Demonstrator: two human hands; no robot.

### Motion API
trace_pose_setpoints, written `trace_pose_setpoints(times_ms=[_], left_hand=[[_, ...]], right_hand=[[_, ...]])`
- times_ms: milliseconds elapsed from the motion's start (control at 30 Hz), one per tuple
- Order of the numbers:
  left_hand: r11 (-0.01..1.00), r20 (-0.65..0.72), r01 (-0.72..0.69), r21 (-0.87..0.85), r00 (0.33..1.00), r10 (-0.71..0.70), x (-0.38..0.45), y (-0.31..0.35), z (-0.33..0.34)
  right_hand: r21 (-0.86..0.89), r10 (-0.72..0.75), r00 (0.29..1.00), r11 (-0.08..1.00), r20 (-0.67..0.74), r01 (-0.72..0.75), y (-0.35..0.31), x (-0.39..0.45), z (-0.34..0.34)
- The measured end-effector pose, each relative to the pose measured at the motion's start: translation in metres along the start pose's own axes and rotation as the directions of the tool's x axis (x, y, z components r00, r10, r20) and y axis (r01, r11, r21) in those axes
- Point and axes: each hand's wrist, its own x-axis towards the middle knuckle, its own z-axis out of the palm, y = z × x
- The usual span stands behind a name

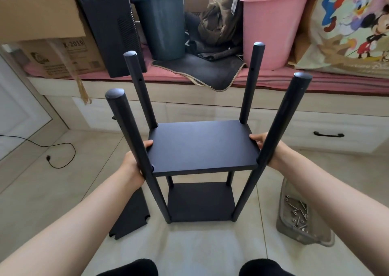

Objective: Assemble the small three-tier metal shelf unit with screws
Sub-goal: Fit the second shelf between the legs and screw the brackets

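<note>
A black shelf unit stands upright on the tiled floor, with four round posts (128, 128) rising past its upper board (200, 145). A lower board (201, 202) sits near the floor between the posts. My left hand (135, 162) grips the upper board's left edge, thumb on top. My right hand (267, 149) grips the right edge the same way, partly hidden behind the near right post (280, 124). A third black board (131, 216) with notched corners lies on the floor to the left. A clear plastic bag of screws (296, 214) lies to the right.
A low bench with drawers (328, 128) runs across the back, holding cardboard boxes (42, 18), a dark bin (162, 22), a pink tub (273, 29) and a black mat. A black cable (61, 157) trails on the floor at left. My dark socks show at the bottom edge.
</note>
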Motion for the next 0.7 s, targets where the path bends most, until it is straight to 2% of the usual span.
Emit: trace_pose_setpoints(times_ms=[367,700], left_hand=[[0.993,-0.055,-0.075,-0.089,0.996,0.070,0.007,-0.011,0.002],[0.999,-0.041,0.018,-0.037,0.999,-0.020,0.016,-0.028,-0.009]], right_hand=[[0.132,-0.120,0.993,0.984,-0.009,0.121,0.014,-0.013,0.006],[0.029,-0.027,0.999,0.999,-0.034,0.028,0.027,-0.009,0.006]])
